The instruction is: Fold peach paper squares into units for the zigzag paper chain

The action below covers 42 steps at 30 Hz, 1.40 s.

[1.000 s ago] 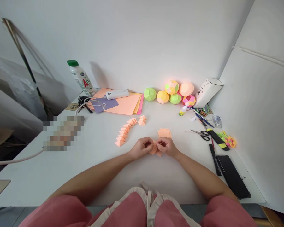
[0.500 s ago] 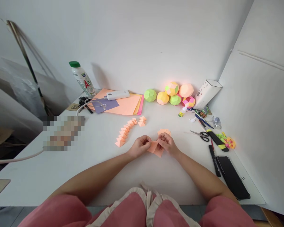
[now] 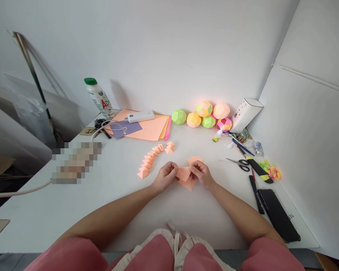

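A piece of orange paper is stretched between my two hands, low over the white table. My left hand pinches its left edge, while my right hand pinches the right edge. Part of the paper hangs toward me below the fingers, with a pointed corner. Just behind my right hand lie more orange paper pieces, partly covered by it. Folded orange paper units stand in a curved row to the left of my left hand, and a small separate group sits at the row's far end.
Faceted paper balls are piled by the back wall. Coloured sheets lie under a white device. At right are scissors, a utility knife, a glue bottle and a black phone. A bottle stands back left.
My hands have moved slightly apart, and the upper part of the orange paper now shows wider and flatter between them. The whole view has shifted slightly downward in the frame.
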Each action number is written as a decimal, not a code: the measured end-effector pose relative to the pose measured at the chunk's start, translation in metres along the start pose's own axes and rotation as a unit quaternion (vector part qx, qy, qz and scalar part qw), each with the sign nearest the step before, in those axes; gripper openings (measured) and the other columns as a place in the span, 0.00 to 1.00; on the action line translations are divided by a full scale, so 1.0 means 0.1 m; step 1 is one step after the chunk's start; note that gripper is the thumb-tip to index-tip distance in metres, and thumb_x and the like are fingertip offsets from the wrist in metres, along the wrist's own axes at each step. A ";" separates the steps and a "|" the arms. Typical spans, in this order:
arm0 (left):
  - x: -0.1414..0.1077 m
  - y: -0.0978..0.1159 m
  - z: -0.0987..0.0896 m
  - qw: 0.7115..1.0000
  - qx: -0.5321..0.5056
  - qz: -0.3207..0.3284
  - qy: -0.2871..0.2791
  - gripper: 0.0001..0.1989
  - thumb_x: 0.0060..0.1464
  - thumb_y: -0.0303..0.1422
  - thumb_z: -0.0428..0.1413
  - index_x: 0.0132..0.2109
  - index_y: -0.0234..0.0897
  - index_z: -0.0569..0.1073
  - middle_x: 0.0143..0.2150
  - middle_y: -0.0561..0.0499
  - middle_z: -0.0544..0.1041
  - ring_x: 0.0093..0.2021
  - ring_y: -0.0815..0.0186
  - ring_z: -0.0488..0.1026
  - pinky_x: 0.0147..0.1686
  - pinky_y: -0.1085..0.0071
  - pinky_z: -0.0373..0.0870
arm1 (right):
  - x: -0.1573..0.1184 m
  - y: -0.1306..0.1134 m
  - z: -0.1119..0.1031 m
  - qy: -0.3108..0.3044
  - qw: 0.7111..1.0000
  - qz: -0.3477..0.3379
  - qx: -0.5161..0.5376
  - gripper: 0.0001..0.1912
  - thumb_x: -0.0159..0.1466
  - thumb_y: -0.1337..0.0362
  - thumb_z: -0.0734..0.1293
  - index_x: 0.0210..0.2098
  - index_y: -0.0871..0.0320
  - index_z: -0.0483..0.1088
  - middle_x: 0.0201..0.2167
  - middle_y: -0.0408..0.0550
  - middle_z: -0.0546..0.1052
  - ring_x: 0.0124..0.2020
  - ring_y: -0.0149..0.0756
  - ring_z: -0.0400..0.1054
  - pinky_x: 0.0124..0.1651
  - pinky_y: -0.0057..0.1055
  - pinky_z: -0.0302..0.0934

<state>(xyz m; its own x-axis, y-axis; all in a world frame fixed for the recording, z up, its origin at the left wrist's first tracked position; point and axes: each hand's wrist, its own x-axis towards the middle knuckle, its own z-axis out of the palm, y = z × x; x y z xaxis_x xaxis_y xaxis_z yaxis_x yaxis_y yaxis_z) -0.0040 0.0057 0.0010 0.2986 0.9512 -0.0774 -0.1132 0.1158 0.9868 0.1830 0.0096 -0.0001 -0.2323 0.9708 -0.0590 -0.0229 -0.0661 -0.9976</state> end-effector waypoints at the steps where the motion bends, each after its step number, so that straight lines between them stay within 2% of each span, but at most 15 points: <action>1: 0.00 0.00 0.00 1.000 -0.002 -0.002 0.000 0.13 0.52 0.43 0.50 0.32 0.37 0.62 0.25 0.57 0.64 0.25 0.71 0.65 0.27 0.74 0.65 | 0.00 0.00 0.00 -0.002 1.000 -0.004 -0.003 0.12 0.57 0.55 0.66 0.28 0.57 0.63 0.17 0.39 0.69 0.19 0.29 0.64 0.23 0.27 0.58; 7: 0.00 0.03 -0.01 0.997 0.072 -0.017 0.024 0.17 0.54 0.46 0.48 0.37 0.37 0.69 0.19 0.58 0.59 0.21 0.72 0.58 0.21 0.76 0.57 | 0.00 0.01 0.02 0.003 1.000 -0.011 -0.005 0.12 0.54 0.57 0.68 0.30 0.58 0.66 0.19 0.40 0.71 0.20 0.29 0.65 0.23 0.27 0.60; 15: 0.02 0.01 -0.02 0.999 0.018 -0.030 0.008 0.19 0.50 0.46 0.53 0.42 0.35 0.69 0.32 0.51 0.71 0.31 0.68 0.68 0.29 0.73 0.66 | 0.01 0.02 0.00 0.004 1.000 -0.003 0.012 0.14 0.52 0.58 0.69 0.35 0.58 0.67 0.20 0.39 0.70 0.20 0.28 0.66 0.23 0.26 0.60; 22: 0.04 -0.05 -0.04 0.999 -0.033 0.018 -0.012 0.16 0.48 0.40 0.57 0.42 0.36 0.69 0.36 0.50 0.71 0.37 0.68 0.69 0.37 0.70 0.67 | 0.01 0.01 0.00 -0.002 1.000 0.013 -0.014 0.15 0.53 0.58 0.69 0.37 0.58 0.67 0.20 0.37 0.68 0.18 0.26 0.64 0.22 0.26 0.61; 29: 0.03 -0.07 -0.03 0.997 0.019 0.026 -0.066 0.15 0.48 0.38 0.57 0.42 0.36 0.70 0.24 0.57 0.62 0.24 0.74 0.60 0.26 0.75 0.60 | 0.00 0.00 0.00 -0.039 0.998 0.008 -0.051 0.14 0.55 0.59 0.68 0.39 0.58 0.67 0.20 0.36 0.65 0.18 0.24 0.63 0.22 0.24 0.59; 32: 0.04 -0.06 -0.02 0.998 0.015 0.025 -0.057 0.15 0.46 0.39 0.58 0.40 0.36 0.70 0.24 0.57 0.63 0.24 0.73 0.60 0.26 0.74 0.61 | -0.01 0.01 0.00 -0.042 0.998 0.010 -0.052 0.15 0.55 0.59 0.67 0.40 0.58 0.67 0.20 0.37 0.64 0.18 0.25 0.61 0.22 0.25 0.59; 35: 0.05 -0.07 -0.02 0.999 -0.006 0.021 -0.036 0.16 0.45 0.40 0.59 0.39 0.36 0.70 0.25 0.56 0.65 0.26 0.72 0.64 0.28 0.72 0.63 | -0.03 0.00 0.02 -0.059 0.997 0.006 -0.052 0.16 0.55 0.58 0.67 0.42 0.57 0.66 0.25 0.40 0.67 0.22 0.26 0.62 0.26 0.26 0.58; 37: 0.06 -0.08 -0.03 0.999 -0.027 0.020 -0.020 0.17 0.45 0.40 0.59 0.41 0.36 0.70 0.28 0.54 0.68 0.29 0.70 0.67 0.31 0.71 0.66 | -0.04 -0.02 0.04 -0.074 0.995 0.002 -0.068 0.14 0.55 0.58 0.67 0.37 0.58 0.68 0.26 0.41 0.67 0.25 0.27 0.61 0.27 0.26 0.57; 39: 0.06 -0.08 -0.03 0.999 -0.036 0.017 -0.008 0.19 0.45 0.40 0.59 0.43 0.36 0.69 0.30 0.53 0.70 0.32 0.68 0.69 0.33 0.70 0.67 | -0.04 -0.03 0.05 -0.077 0.992 0.000 -0.095 0.12 0.55 0.57 0.67 0.30 0.59 0.67 0.24 0.40 0.65 0.24 0.27 0.58 0.27 0.25 0.54; 42: 0.06 -0.07 -0.03 1.000 -0.024 0.010 -0.009 0.20 0.45 0.39 0.60 0.45 0.36 0.68 0.31 0.52 0.70 0.31 0.69 0.69 0.32 0.71 0.67 | -0.04 -0.04 0.05 -0.062 0.992 -0.003 -0.111 0.14 0.55 0.55 0.66 0.24 0.60 0.65 0.21 0.39 0.62 0.23 0.26 0.56 0.26 0.25 0.53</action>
<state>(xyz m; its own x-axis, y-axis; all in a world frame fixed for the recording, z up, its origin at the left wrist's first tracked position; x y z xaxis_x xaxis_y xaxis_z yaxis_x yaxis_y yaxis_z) -0.0045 0.0113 -0.0073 0.3118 0.9486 -0.0541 -0.1646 0.1101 0.9802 0.1794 0.0052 0.0041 -0.3502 0.9346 -0.0617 0.1878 0.0056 -0.9822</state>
